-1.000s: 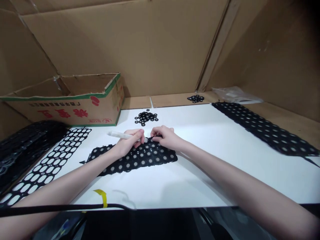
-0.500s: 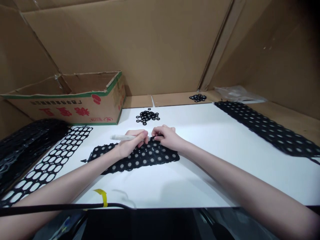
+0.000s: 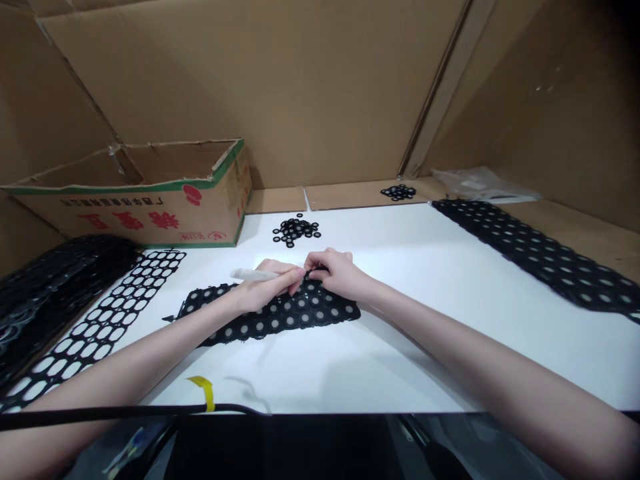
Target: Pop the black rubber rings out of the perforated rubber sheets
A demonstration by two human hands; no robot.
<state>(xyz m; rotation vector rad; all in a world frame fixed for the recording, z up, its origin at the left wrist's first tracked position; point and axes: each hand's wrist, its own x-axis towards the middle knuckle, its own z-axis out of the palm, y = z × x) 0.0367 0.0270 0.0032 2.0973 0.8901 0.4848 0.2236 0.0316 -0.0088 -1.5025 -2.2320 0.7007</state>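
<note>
A black perforated strip [image 3: 275, 319] with rows of pale round spots lies on the white tabletop. My left hand [image 3: 267, 285] is closed around a white pen-like tool [image 3: 253, 275], its fingertips at the strip's far edge. My right hand [image 3: 337, 272] pinches the same far edge, just right of the left fingertips. The tool's tip and the exact spot between the fingers are hidden. Behind the hands lies a pile of small black rings [image 3: 296, 230].
A cardboard box [image 3: 130, 210] stands at the back left, beside a heap of black mesh [image 3: 55, 280] and an open black lattice [image 3: 107, 313]. Another spotted strip [image 3: 540, 253], more rings [image 3: 399, 193] and a plastic bag [image 3: 483, 183] are at right. A black cable [image 3: 125, 412] crosses the front edge.
My left hand and the white tool have shifted slightly right, closer to the right fingertips. My right hand has barely moved and keeps its pinch.
</note>
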